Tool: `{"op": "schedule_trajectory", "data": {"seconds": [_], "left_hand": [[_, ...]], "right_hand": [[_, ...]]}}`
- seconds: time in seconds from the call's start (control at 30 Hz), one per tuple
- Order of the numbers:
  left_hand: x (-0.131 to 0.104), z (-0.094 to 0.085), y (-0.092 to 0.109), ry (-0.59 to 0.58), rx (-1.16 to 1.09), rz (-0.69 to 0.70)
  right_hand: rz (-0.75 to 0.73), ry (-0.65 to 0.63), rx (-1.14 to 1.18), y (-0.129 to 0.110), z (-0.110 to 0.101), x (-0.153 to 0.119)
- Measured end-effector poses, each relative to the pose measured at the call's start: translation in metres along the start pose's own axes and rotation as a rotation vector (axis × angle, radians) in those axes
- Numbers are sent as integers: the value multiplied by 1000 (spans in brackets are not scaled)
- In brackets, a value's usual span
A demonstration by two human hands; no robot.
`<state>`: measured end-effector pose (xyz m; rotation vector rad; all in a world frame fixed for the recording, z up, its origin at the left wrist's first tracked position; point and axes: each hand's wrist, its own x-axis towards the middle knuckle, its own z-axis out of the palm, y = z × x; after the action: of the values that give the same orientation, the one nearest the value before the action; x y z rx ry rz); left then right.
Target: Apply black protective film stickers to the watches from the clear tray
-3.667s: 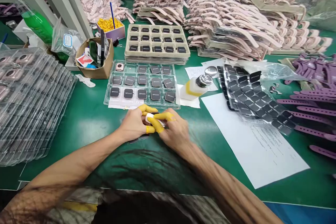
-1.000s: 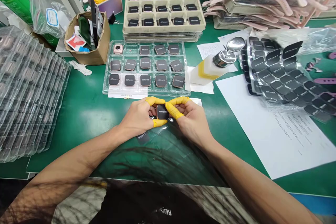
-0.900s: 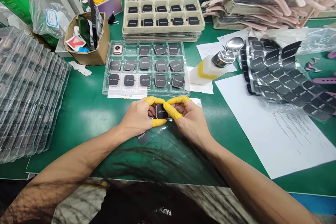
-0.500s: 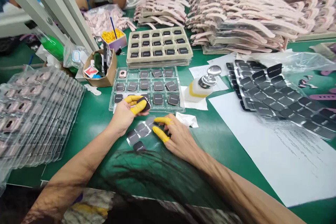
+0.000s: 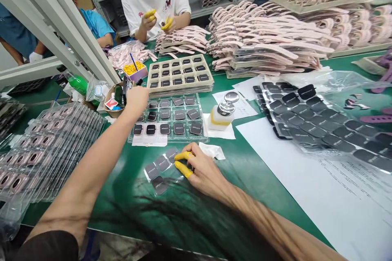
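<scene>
My left hand (image 5: 137, 101) reaches over the back left corner of a clear plastic tray (image 5: 200, 135). Its fingers are hidden behind the back of the hand, so whatever they touch does not show. Square pieces with black labelled faces (image 5: 179, 128) fill the visible compartments. In front of the tray, my right hand (image 5: 200, 167), with yellow finger cots on thumb and forefinger, grips the right edge of a clear sheet of black square films (image 5: 163, 163). A white card (image 5: 148, 140) lies at the tray's front left part.
Behind stands a beige tray (image 5: 180, 89) of black squares. A white pump bottle (image 5: 222, 116) is to the right, near stacked black film sheets (image 5: 315, 114) and white paper (image 5: 275, 159). Stacked clear trays (image 5: 45, 147) rise at left. A co-worker (image 5: 159, 4) sits opposite, behind pink straps (image 5: 180, 40).
My left hand has moved from the tray's front, where it held a black-faced square piece, to the back left corner. The right hand stays at the film sheet. The view has tilted upward.
</scene>
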<state>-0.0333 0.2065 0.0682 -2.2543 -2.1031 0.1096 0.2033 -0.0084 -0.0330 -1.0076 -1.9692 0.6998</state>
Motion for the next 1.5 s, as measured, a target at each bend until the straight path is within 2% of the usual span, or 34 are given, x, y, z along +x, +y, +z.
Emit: {"op": "schedule_trajectory", "data": {"seconds": [0.13, 0.23, 0.33, 0.4, 0.5, 0.57, 0.6, 0.63, 0.67, 0.7, 0.77, 0.8, 0.87, 1.0, 1.13, 1.23, 1.3, 1.37, 1.43, 1.5], "left_hand": [[12, -19, -16, -209, 122, 130], [17, -23, -25, -290, 125, 207], [13, -25, -29, -290, 68, 240], [1, -26, -28, -226, -8, 250], [-40, -20, -15, -72, -185, 268], [-81, -8, 3, 10, -398, 285], [-104, 0, 13, 15, -540, 298], [-127, 9, 24, -24, -682, 312], [-148, 18, 34, -193, -1050, 279], [-165, 27, 42, -330, -1326, 205], [-188, 39, 53, -422, -1513, 146], [-193, 43, 55, -432, -1548, 124], [-193, 47, 54, -453, -1585, 102], [-185, 49, 44, -616, -1679, 61], [-186, 53, 40, -761, -1762, 24], [-189, 55, 40, -843, -1763, 46], [-190, 55, 42, -851, -1713, 46], [-190, 54, 45, -782, -1657, 19], [-190, 54, 47, -679, -1621, -12], [-190, 55, 49, -593, -1601, -24]], "right_hand": [[-27, -11, -27, 1, 3, -2], [-21, -20, -43, 2, 3, -3], [-23, -37, -54, 2, 4, -3], [-32, -33, -28, 1, 4, -3], [-49, 116, 102, -3, 1, -1], [-53, 281, 161, -6, -2, 1], [-53, 339, 165, -7, -4, 2], [-52, 365, 162, -7, -6, 3], [-47, 359, 163, -7, -7, 4], [-37, 330, 172, -7, -8, 4], [-19, 239, 208, -7, -8, 4], [-11, 193, 227, -7, -8, 4], [-9, 129, 249, -7, -8, 3], [-96, 78, 203, -6, -10, 3], [-178, 78, 157, 0, -7, 3], [-159, 111, 147, -2, -6, 6], [-53, 162, 223, -7, -11, 7], [139, 159, 362, -13, -25, 5], [338, 54, 395, -14, -42, -2], [440, -85, 169, -11, -57, -13]]}}
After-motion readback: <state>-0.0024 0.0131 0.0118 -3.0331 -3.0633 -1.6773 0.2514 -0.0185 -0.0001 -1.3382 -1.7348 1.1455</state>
